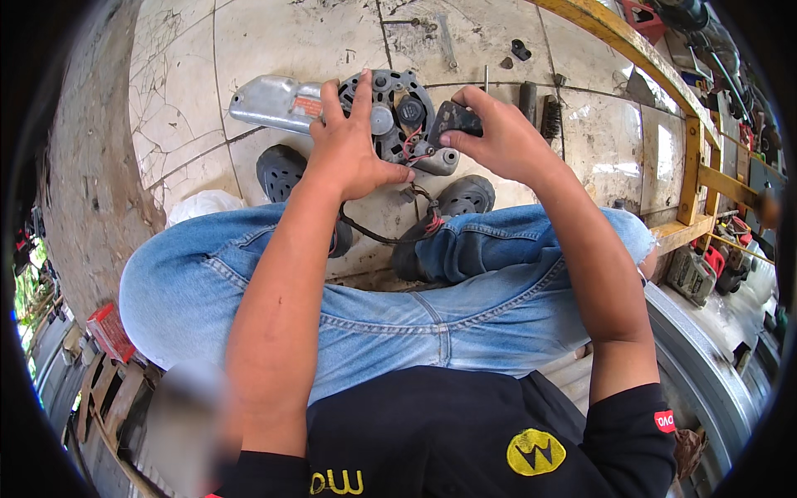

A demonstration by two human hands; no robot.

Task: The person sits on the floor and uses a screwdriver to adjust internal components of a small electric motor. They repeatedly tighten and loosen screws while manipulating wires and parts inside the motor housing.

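Note:
On the tiled floor in front of me lies a round grey metal housing with slots (pixel 390 87), like an alternator. A silver metal cover (pixel 270 101) with a red label sticks out to its left. My left hand (pixel 353 145) spans the housing, fingers spread over its top and thumb at its lower edge, gripping it. Pinched between thumb and fingers of my right hand (pixel 502 133) is a black, block-shaped cover (pixel 452 124), held at the housing's right side. Red wires (pixel 411 145) come out of the housing, and a dark cable (pixel 374 239) loops below it.
Small loose hardware (pixel 423 26) and a small black part (pixel 520 50) lie on the far floor. A dark cylinder (pixel 528 101) and a spring (pixel 551 116) lie right of my right hand. A yellow frame (pixel 693 170) stands at right. My shoes (pixel 284 170) flank the housing.

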